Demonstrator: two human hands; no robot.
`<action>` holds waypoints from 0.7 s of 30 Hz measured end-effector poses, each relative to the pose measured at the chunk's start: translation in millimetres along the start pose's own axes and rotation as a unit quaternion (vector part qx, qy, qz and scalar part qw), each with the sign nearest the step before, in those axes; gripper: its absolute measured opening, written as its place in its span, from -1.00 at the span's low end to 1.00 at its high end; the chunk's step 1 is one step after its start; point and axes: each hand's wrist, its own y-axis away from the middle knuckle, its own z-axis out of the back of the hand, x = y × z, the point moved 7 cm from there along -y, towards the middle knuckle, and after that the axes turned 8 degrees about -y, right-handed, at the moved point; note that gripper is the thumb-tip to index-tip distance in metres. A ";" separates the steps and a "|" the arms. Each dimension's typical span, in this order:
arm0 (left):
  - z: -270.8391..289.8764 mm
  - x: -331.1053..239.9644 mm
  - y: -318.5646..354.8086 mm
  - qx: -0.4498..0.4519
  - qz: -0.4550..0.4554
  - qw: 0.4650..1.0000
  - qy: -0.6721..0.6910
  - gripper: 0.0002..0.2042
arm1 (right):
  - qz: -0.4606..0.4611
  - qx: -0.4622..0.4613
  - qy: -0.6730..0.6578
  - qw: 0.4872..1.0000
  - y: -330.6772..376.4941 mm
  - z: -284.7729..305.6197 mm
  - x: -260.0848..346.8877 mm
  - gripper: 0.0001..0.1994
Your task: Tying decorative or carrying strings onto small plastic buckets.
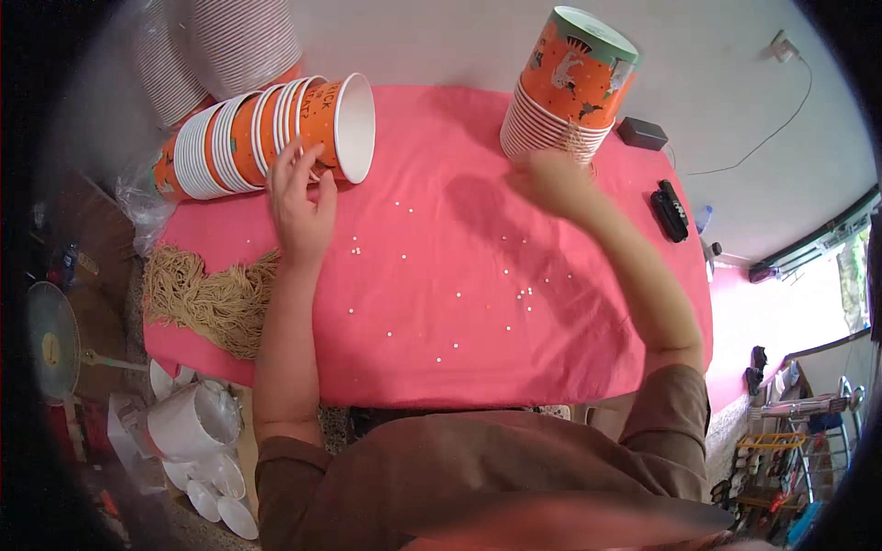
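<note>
On the left of the pink-covered table lies a long nested stack of orange paper buckets [317, 119] with white rims, on its side, the nearest mouth facing right. My left hand [301, 207] rests its fingertips against the side of the end bucket, fingers apart. At the far right an upside-down stack of the same buckets [577, 73] stands upright, a green band and white base on top. Beside its lower rims is my right hand [556, 188], curled and slightly blurred, its fingers mostly hidden. Some beige cord [575, 140] shows against that stack just above it.
A bundle of beige cords [216, 298] lies at the table's left. Small white bits [458, 295] are scattered over the pink cloth [413, 367]. A dark box [642, 134] and a black tool [670, 211] lie at right. Wrapped bucket stacks [243, 46] stand behind; a fan [55, 344] is left.
</note>
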 end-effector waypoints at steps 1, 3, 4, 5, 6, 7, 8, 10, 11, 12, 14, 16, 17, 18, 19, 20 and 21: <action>-1.1 3.7 1.5 -0.003 0.001 1.000 -0.003 -0.64 | 0.064 -0.042 -0.040 0.996 -6.2 -8.7 31.2 -0.68; -13.3 8.3 3.7 0.022 -0.009 0.995 -0.098 -0.49 | 0.170 -0.117 -0.116 0.972 -25.5 -32.9 77.5 -0.62; -25.3 20.7 11.5 0.075 0.001 0.988 -0.137 -0.37 | 0.221 -0.159 -0.155 0.950 -34.8 -40.2 103.2 -0.61; -25.6 19.2 11.5 0.074 0.002 0.988 -0.137 -0.37 | 0.227 -0.153 -0.222 0.936 -48.0 -46.4 120.9 -0.60; -27.6 16.6 13.1 0.094 0.001 0.985 -0.146 -0.35 | 0.233 -0.146 -0.290 0.917 -62.2 -51.6 138.2 -0.58; -29.3 15.4 13.7 0.113 0.000 0.981 -0.155 -0.33 | 0.233 -0.136 -0.342 0.900 -77.5 -58.4 152.7 -0.60; -30.1 17.8 15.5 0.107 -0.002 0.983 -0.149 -0.32 | 0.233 -0.126 -0.393 0.880 -93.0 -66.0 164.5 -0.63; -38.8 14.0 13.3 0.102 -0.011 0.987 -0.128 -0.31 | 0.233 -0.158 -0.444 0.850 -132.7 -91.4 165.0 -0.69; -40.4 16.2 14.6 0.100 -0.006 0.988 -0.114 -0.31 | 0.240 -0.175 -0.495 0.817 -143.4 -99.5 163.0 -0.74; -38.2 18.9 17.4 0.100 -0.002 0.988 -0.117 -0.31 | 0.242 -0.171 -0.496 0.816 -140.0 -99.8 168.8 -0.74; -39.8 20.8 20.7 0.118 0.018 0.982 -0.145 -0.31 | 0.204 -0.185 -0.508 0.816 -131.3 -98.7 164.7 -0.82; -34.3 18.7 19.7 0.103 0.005 0.984 -0.144 -0.30 | 0.192 -0.168 -0.474 0.843 -121.3 -92.2 160.9 -0.81; -34.5 17.7 18.8 0.099 -0.003 0.985 -0.139 -0.30 | 0.175 -0.156 -0.437 0.868 -116.4 -89.7 153.3 -0.80; -34.0 16.7 16.5 0.105 0.011 0.987 -0.125 -0.29 | 0.205 -0.175 -0.418 0.868 -108.3 -81.7 145.9 -0.79; -31.3 20.9 17.7 0.105 0.017 0.986 -0.131 -0.29 | 0.193 -0.156 -0.398 0.883 -96.7 -75.6 144.8 -0.80; -27.1 23.8 17.9 0.092 0.025 0.991 -0.094 -0.28 | 0.182 -0.138 -0.377 0.897 -80.9 -65.8 142.2 -0.82; -22.9 23.9 16.7 0.079 0.030 0.995 -0.057 -0.28 | 0.184 -0.138 -0.324 0.918 -69.0 -60.3 132.8 -0.81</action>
